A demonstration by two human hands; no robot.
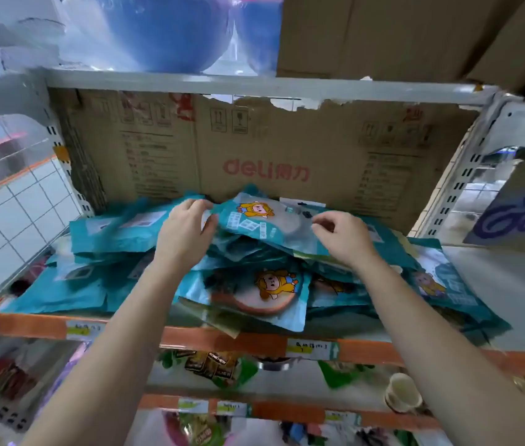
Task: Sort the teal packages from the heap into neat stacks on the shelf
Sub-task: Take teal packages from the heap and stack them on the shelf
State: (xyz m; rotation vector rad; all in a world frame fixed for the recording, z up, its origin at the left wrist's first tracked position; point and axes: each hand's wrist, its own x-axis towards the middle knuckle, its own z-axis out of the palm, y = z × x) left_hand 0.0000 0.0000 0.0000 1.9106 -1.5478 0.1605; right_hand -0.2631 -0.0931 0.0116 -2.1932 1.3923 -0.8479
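A loose heap of teal plastic packages (286,284), each printed with a cartoon figure in a yellow coat, lies across a pale grey metal shelf (512,278) whose front edge carries an orange strip (29,325) with white and yellow price labels (311,348). Flatter, face-down packages (109,233) sit at the heap's left side. On top of the heap, one teal package (254,220) is held at both ends: the left hand (187,233) has its fingers curled over the left edge, and the right hand (341,233) pinches the right part between thumb and forefinger. A brown cardboard box with red lettering (286,149) backs the shelf. A blue plastic basin (171,30) stands on the tier above, a white tiled wall (13,214) runs at the left, and a cream cup (402,392) stands on the tier below.
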